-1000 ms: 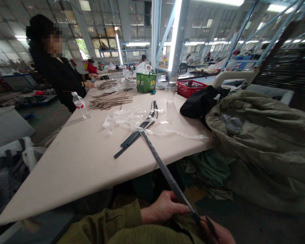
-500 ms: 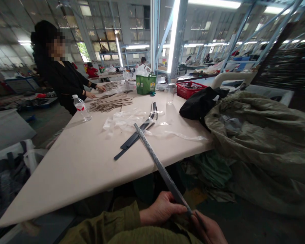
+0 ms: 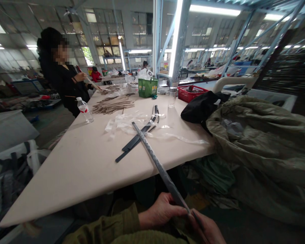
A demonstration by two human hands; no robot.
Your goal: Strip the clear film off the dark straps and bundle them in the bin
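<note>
Left hand: I see it pinching long dark-grey flat strip, below pale table.
Right hand: closed round that strip's near end.

- Cropped by the bottom edge at the right hand; grip impossible to tell.
- Hidden behind that hand at the near end of the grey strip.
- Too small to read on the green bag.

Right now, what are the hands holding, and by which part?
Both hold one long dark strip by its near end: the left hand pinches it, the right hand grips just below. Its far end reaches over the table.
</note>
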